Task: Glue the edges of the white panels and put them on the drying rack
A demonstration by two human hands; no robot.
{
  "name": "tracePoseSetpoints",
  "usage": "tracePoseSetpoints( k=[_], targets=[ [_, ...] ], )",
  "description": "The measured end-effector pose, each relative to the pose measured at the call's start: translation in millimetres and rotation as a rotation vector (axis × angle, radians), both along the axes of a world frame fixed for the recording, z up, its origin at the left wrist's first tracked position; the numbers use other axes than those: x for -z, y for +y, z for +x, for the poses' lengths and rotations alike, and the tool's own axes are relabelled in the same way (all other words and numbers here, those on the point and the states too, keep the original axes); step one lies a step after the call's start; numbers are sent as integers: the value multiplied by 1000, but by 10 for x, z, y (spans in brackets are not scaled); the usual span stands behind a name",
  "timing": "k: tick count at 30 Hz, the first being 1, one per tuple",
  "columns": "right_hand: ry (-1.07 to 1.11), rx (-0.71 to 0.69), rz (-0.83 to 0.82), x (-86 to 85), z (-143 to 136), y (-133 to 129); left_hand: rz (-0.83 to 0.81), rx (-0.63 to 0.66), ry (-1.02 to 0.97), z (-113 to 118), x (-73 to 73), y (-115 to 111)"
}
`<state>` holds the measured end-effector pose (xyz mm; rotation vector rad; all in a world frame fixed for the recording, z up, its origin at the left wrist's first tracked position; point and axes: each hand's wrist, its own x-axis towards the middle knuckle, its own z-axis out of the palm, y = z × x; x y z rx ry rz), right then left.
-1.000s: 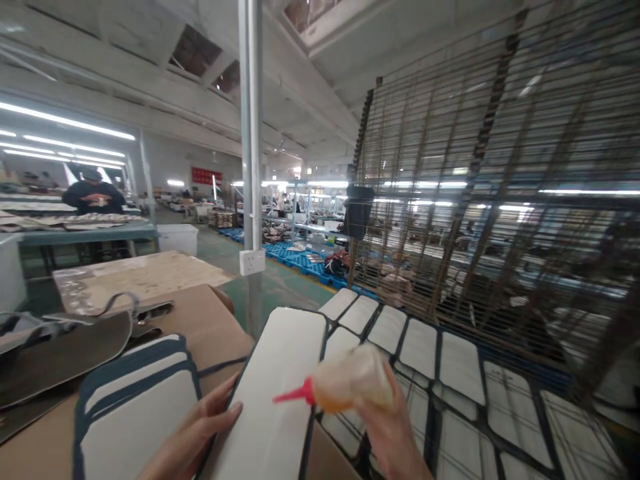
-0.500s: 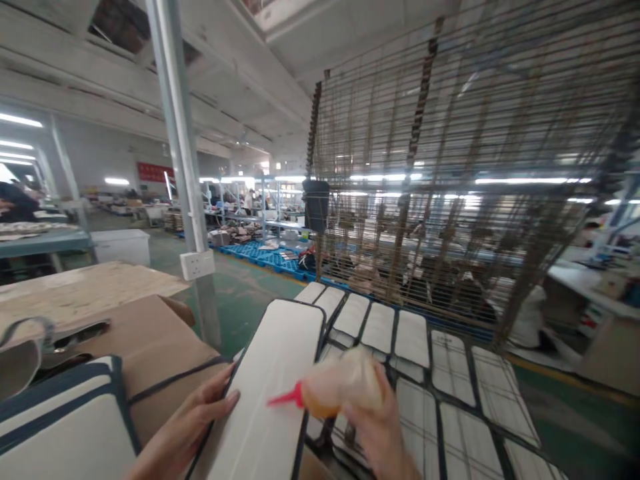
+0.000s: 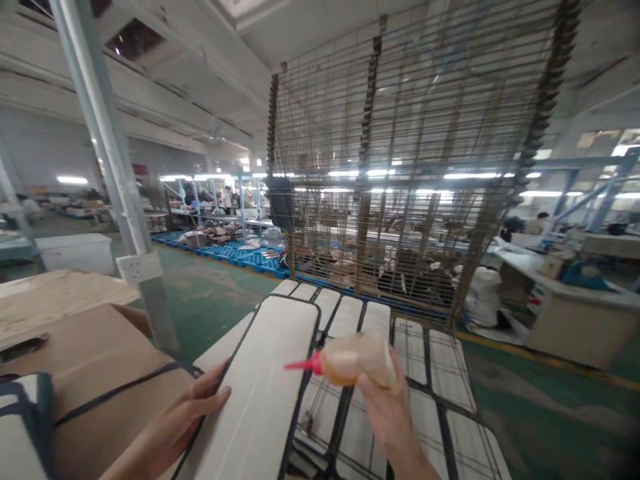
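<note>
My left hand (image 3: 193,413) grips the left edge of a long white panel with dark edging (image 3: 265,380), its thumb on the face and its fingers beneath. The panel is tilted, its rounded far end pointing away from me. My right hand (image 3: 387,400) is wrapped around a squeeze bottle (image 3: 357,360) of amber liquid with a red nozzle. The bottle lies nearly level over the panel's right edge, nozzle pointing left above the white face. Whether the tip touches the panel I cannot tell. Faint lines run along the panel's face.
Several similar white panels (image 3: 377,320) lie in rows on the wire rack, whose mesh section (image 3: 410,167) rises behind. A brown cardboard box (image 3: 115,373) is at left, by a metal post with a socket box (image 3: 140,268). A blue pallet (image 3: 240,253) holds piled goods farther off.
My view has turned to the right, so the post and rack sit farther left. The left hand still holds the panel; the bottle's nozzle is a little higher and farther right.
</note>
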<state>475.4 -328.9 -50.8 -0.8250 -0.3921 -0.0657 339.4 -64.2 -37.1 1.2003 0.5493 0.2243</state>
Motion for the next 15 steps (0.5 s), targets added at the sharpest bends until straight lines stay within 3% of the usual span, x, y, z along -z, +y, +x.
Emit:
tracePoseSetpoints(
  k=[2,4,6,8,9,13,15],
  targets=[
    [-4,84,21,-58,183,-97,-13,10,14,60,-27,-129],
    [0,56,14,31,189,-174,-27,7,21,136,-2,-214],
    [8,-61,-14,223,64,-223,-30,-13,41,224,90,-247],
    [16,-350,-49,381,-47,-248,-27,-34,88,323,237,-243],
    [18,-375,-53,406,-56,-262,-26,-32,121,377,321,-237],
    [0,-59,21,170,214,-424,5,17,199,637,636,-296],
    [-10,15,23,76,340,-541,28,30,205,789,742,-400]
  ],
)
